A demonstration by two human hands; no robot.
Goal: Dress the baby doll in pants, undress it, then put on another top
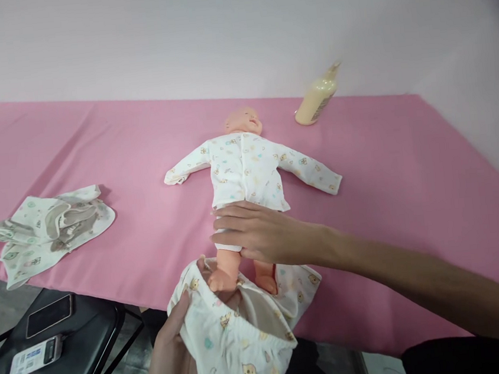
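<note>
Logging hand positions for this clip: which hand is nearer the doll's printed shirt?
Right. The right hand lies across the waist of the doll, touching its shirt at the hem. The left hand is lower, by the table edge, gripping the pants at the feet.

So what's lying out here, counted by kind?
Doll: 1
Bottle: 1
Printed baby clothes: 3 (top, trousers, bundle counted once)
Phone: 1
White gadget: 1
Chair: 1
Total: 8
</note>
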